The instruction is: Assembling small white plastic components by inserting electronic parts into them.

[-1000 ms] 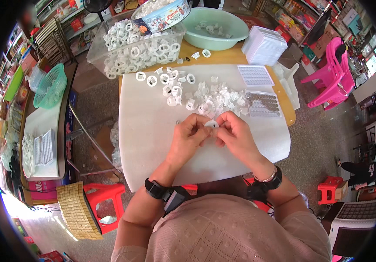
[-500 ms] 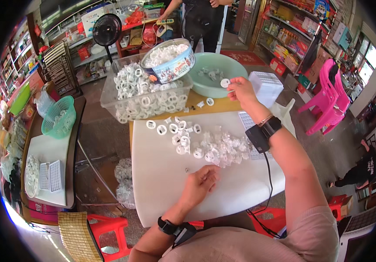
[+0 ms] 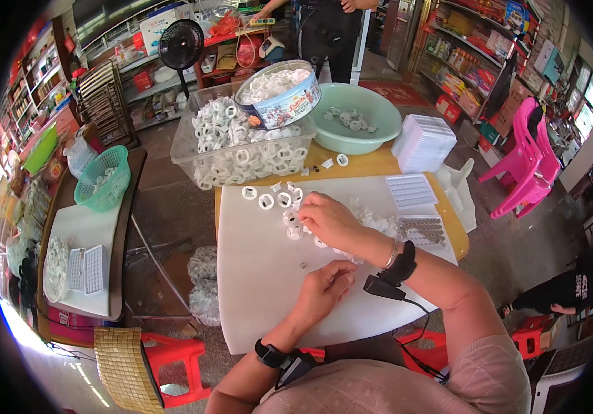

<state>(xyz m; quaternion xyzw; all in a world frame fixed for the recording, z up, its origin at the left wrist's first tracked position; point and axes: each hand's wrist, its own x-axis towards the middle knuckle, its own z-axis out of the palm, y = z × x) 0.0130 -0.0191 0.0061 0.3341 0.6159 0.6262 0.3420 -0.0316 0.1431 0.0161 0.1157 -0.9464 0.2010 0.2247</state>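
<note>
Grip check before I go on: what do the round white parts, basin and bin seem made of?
Round white parts: probably plastic, smooth; evenly white, with thin, moulded-looking rims.
Basin: likely plastic, smooth; uniform pale green with a seamless-looking curved wall.
Bin: likely clear plastic, though the look alone can't settle it; white pieces show through its wall.

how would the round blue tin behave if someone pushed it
The tin would probably slide or tip, since it sits tilted atop the loose heap of white parts in the clear bin. It could spill, being open and filled with small white pieces. Its smooth, evenly curved wall suggests it would feel stiff.
</note>
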